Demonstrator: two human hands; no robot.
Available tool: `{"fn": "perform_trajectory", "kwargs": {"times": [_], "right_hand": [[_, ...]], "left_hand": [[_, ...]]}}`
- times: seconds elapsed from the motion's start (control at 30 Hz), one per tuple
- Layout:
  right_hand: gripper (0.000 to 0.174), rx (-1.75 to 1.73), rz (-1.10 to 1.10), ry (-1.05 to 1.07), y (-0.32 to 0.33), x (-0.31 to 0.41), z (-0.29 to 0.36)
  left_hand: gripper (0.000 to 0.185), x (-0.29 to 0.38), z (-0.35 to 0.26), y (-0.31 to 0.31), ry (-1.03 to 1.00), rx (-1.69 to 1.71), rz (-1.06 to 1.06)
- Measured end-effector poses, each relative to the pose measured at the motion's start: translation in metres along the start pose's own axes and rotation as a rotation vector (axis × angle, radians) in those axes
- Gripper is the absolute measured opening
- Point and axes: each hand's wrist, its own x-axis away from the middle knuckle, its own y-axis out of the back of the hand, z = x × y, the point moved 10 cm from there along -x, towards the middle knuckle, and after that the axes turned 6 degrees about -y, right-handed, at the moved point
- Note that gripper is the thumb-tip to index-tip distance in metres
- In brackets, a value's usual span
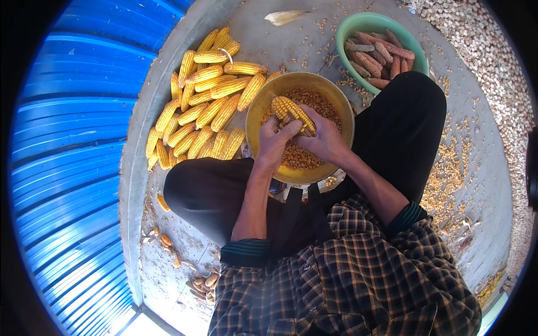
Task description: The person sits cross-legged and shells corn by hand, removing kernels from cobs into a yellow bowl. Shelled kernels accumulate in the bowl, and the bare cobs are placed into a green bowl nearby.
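Observation:
Both hands hold one partly shelled ear of corn (299,111) above a yellowish metal pot (256,130). Bare patches of cob show along its near side, while yellow kernels still cover the rest. My left hand (276,136) grips it from the left, the thumb pressed against the stripped part. On the other side, my right hand (325,136) wraps around the lower end. Loose corn kernels (300,158) lie in the pot, which sits between my knees. Fingers partly hide the ear's lower end.
Unshelled corn ears (206,101) are heaped on the left, beside a low concrete ledge (138,113) and blue corrugated metal sheeting (75,126). A green basin (341,35) of stripped cobs (374,59) stands beyond my right knee. Scattered kernels (449,168) cover the floor at right.

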Motion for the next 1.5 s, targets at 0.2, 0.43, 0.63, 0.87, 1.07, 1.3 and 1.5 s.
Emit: {"fn": "perform_trajectory", "kwargs": {"times": [0.2, 0.43, 0.63, 0.87, 1.07, 1.3, 1.5], "right_hand": [[0.071, 0.241, 0.071, -0.159, -0.006, 0.004, -0.014], [0.071, -0.032, 0.002, -0.011, 0.000, -0.001, -0.004], [0.072, 0.161, -0.007, -0.075, -0.001, 0.003, -0.012], [0.073, 0.166, -0.016, -0.018, -0.002, 0.003, -0.005], [0.074, -0.022, 0.039, -0.046, -0.008, 0.003, -0.011], [0.069, 0.188, 0.032, -0.037, -0.005, 0.003, -0.007], [0.066, 0.399, -0.038, -0.023, 0.002, 0.005, -0.005]], "left_hand": [[0.043, -0.003, 0.006, 0.005, 0.028, 0.100, -0.055], [0.045, -0.003, 0.007, 0.002, 0.038, 0.066, 0.021], [0.043, -0.001, 0.001, -0.004, -0.026, -0.071, 0.031], [0.045, -0.003, -0.004, -0.003, -0.029, 0.257, -0.017], [0.042, -0.004, 0.000, 0.010, -0.045, -0.014, -0.098], [0.031, -0.002, 0.007, 0.013, -0.011, -0.069, -0.091], [0.033, 0.001, 0.009, 0.012, 0.020, -0.055, -0.062]]}}
